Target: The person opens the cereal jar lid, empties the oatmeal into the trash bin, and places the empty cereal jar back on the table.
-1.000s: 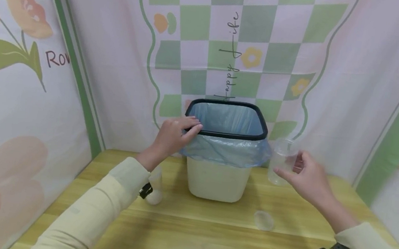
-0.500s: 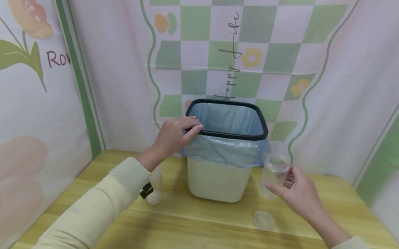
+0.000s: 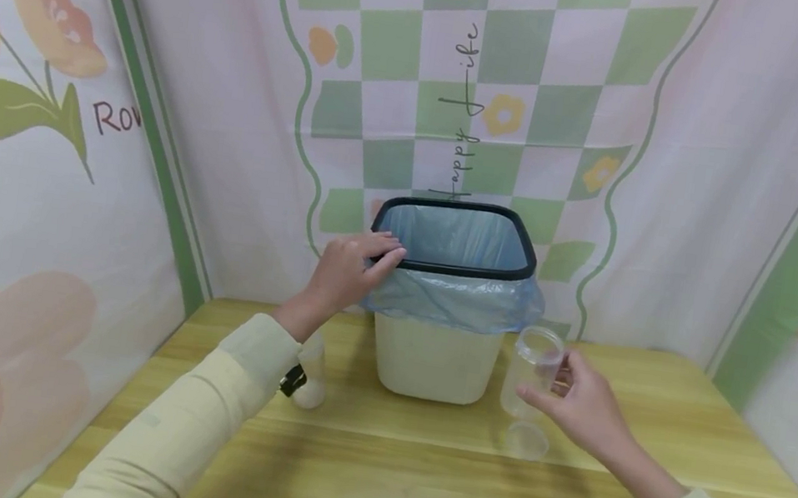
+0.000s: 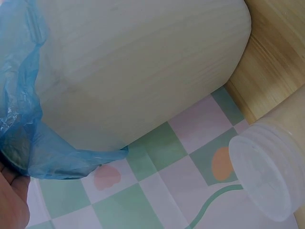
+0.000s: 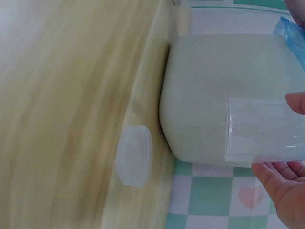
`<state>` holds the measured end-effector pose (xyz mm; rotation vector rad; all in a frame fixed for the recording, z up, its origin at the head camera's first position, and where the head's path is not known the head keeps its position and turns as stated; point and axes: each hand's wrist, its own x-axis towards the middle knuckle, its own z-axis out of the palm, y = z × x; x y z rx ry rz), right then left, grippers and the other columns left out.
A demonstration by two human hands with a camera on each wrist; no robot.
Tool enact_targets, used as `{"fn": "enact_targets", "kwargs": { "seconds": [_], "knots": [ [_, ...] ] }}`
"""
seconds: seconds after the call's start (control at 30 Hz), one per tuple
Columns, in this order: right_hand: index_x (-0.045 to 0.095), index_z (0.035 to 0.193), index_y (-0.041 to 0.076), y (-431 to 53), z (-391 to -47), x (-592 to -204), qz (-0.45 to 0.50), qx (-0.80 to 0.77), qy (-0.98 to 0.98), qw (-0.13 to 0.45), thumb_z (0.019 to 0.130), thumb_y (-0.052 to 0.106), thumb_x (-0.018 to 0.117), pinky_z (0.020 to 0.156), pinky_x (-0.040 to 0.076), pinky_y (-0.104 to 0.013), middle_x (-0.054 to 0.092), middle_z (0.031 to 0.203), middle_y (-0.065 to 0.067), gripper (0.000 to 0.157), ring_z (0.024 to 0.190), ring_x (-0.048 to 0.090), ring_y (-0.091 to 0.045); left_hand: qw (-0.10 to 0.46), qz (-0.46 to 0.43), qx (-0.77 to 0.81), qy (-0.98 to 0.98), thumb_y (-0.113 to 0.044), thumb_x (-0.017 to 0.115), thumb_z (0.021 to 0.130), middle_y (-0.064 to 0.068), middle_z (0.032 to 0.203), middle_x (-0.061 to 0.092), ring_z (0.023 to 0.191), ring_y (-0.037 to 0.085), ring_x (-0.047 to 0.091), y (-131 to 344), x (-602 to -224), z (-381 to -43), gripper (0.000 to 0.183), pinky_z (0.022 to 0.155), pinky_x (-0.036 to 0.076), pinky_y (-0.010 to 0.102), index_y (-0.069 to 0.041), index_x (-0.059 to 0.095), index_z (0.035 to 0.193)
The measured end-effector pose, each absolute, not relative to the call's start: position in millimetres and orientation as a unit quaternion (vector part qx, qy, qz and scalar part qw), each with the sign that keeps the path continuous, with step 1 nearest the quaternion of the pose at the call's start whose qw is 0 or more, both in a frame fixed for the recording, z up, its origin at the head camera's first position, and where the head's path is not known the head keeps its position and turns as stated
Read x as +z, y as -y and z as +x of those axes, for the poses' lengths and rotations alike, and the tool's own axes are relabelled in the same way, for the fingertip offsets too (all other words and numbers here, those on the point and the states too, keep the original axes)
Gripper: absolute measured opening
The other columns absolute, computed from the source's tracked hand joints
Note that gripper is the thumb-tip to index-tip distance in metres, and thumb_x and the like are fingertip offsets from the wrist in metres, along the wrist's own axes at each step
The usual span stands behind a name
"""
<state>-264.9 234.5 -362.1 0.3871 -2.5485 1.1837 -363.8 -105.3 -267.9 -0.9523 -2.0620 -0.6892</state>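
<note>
My left hand holds the black rim of a cream trash can at its left front corner. A blue bag lines the can and folds down over its outside. My right hand grips a clear plastic jar by its side, mouth up, in front of the can's right side. In the right wrist view the jar looks see-through, between thumb and fingers. Its round translucent lid lies on the table just below the jar, also showing in the right wrist view.
Partly behind my left wrist stands another clear jar with something white at its bottom; the left wrist view shows a translucent lid on it. The wooden table ends at a patterned cloth backdrop behind the can.
My right hand has brought the clear jar down and slightly left, from beside the bag's edge to close above the lid. My left hand stays at the can's rim.
</note>
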Motion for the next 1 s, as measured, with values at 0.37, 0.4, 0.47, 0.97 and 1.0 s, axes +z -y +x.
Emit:
{"fn": "enact_targets", "kwargs": {
  "seconds": [0.37, 0.4, 0.47, 0.97, 1.0],
  "knots": [
    [0.049, 0.122, -0.005, -228.1, -262.7, -379.3, 0.138, 0.417, 0.889, 0.127, 0.082, 0.033, 0.080, 0.085, 0.052, -0.051, 0.060, 0.116, -0.028, 0.063, 0.104, 0.060, -0.047, 0.369, -0.371, -0.270, 0.808, -0.022, 0.064, 0.095, 0.008, 0.101, 0.073, 0.108, 0.020, 0.065, 105.5, -268.7, -365.4, 0.023, 0.094, 0.049, 0.037, -0.004, 0.076, 0.105],
    [0.049, 0.121, -0.005, -227.3, -262.5, -381.1, 0.138, 0.417, 0.889, 0.126, 0.081, 0.033, 0.080, 0.085, 0.052, -0.051, 0.060, 0.116, -0.028, 0.063, 0.104, 0.061, -0.046, 0.369, -0.371, -0.270, 0.808, -0.022, 0.064, 0.095, 0.008, 0.101, 0.073, 0.108, 0.020, 0.065, 105.5, -268.6, -365.4, 0.023, 0.095, 0.049, 0.036, -0.005, 0.076, 0.105],
    [0.050, 0.120, -0.004, -225.3, -262.0, -384.2, 0.137, 0.418, 0.890, 0.122, 0.080, 0.032, 0.081, 0.085, 0.053, -0.050, 0.060, 0.116, -0.027, 0.063, 0.104, 0.061, -0.045, 0.370, -0.371, -0.270, 0.808, -0.021, 0.064, 0.095, 0.008, 0.101, 0.073, 0.108, 0.020, 0.065, 105.5, -268.5, -365.4, 0.023, 0.095, 0.049, 0.036, -0.005, 0.076, 0.105],
    [0.048, 0.123, -0.011, -209.6, -258.0, -405.7, 0.156, 0.454, 0.872, 0.098, 0.075, 0.021, 0.085, 0.083, 0.054, -0.047, 0.059, 0.116, -0.028, 0.068, 0.101, 0.062, -0.044, 0.381, -0.378, -0.267, 0.801, -0.020, 0.064, 0.094, 0.009, 0.100, 0.073, 0.107, 0.022, 0.065, 105.7, -270.1, -365.5, 0.022, 0.093, 0.050, 0.038, -0.004, 0.076, 0.103],
    [0.049, 0.122, -0.010, -209.0, -258.2, -406.7, 0.156, 0.454, 0.872, 0.097, 0.075, 0.021, 0.085, 0.083, 0.054, -0.047, 0.059, 0.116, -0.028, 0.067, 0.101, 0.062, -0.044, 0.382, -0.378, -0.268, 0.800, -0.020, 0.064, 0.094, 0.009, 0.100, 0.073, 0.107, 0.022, 0.065, 105.7, -270.0, -365.5, 0.022, 0.093, 0.050, 0.038, -0.004, 0.076, 0.103]
  ]
}}
